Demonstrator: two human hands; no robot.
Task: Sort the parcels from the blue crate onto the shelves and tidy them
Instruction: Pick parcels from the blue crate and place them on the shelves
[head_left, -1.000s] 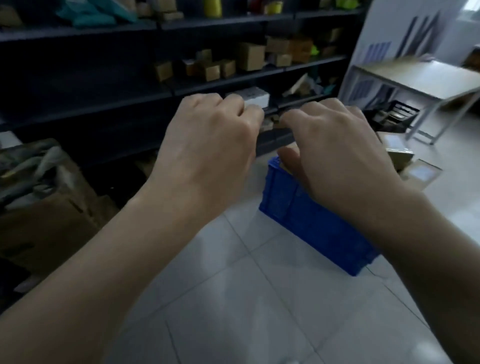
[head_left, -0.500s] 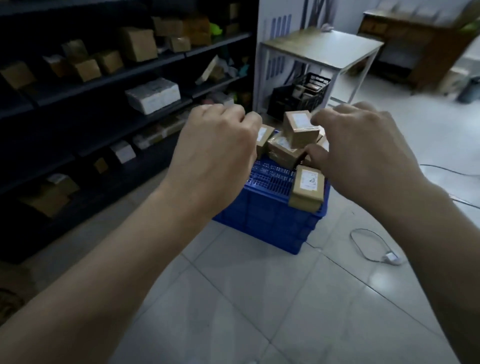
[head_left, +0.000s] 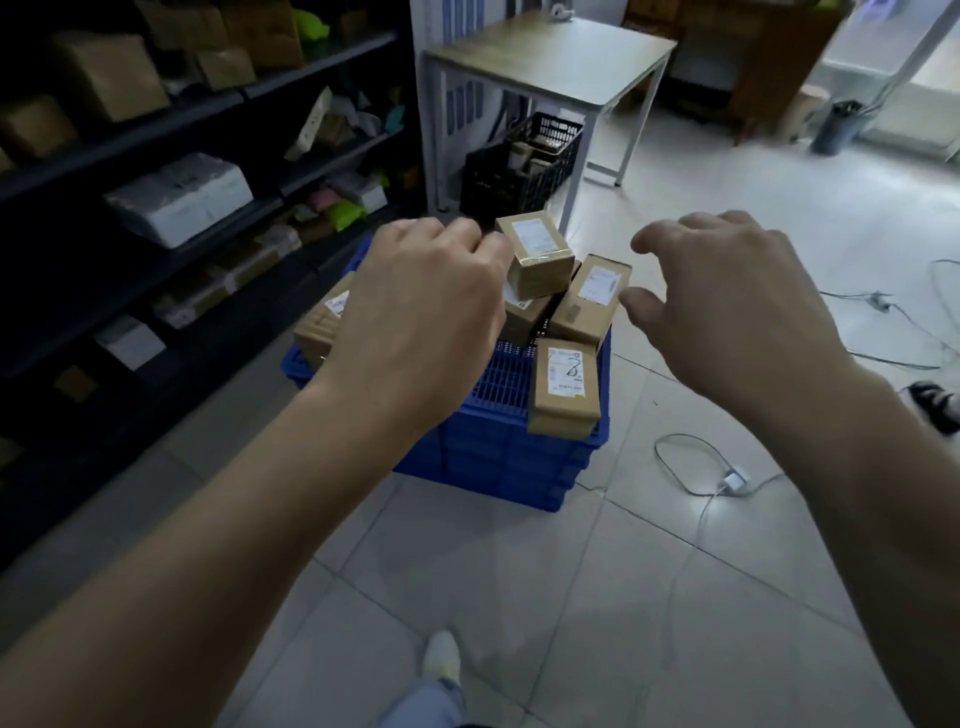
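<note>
A blue crate (head_left: 498, 457) stands on the tiled floor with several brown cardboard parcels piled on it. One parcel (head_left: 535, 254) sits on top of the pile, another (head_left: 592, 299) leans at its right, and one (head_left: 565, 387) lies on the near right rim. My left hand (head_left: 421, 322) hovers above the crate's left side with its fingers curled and nothing in it; it hides part of a parcel (head_left: 324, 325) there. My right hand (head_left: 727, 296) hangs to the right of the pile, fingers loosely spread, holding nothing.
Dark shelves (head_left: 156, 140) with boxes and a white package (head_left: 179, 197) run along the left. Behind the crate stand a table (head_left: 550, 62) and a black basket (head_left: 524, 166). Cables and a charger (head_left: 732, 480) lie on the floor at right. My shoe (head_left: 441, 654) shows below.
The view has swung right from the shelves toward the crate, which is now closer. My right hand's fingers have spread apart; both hands hold nothing throughout.
</note>
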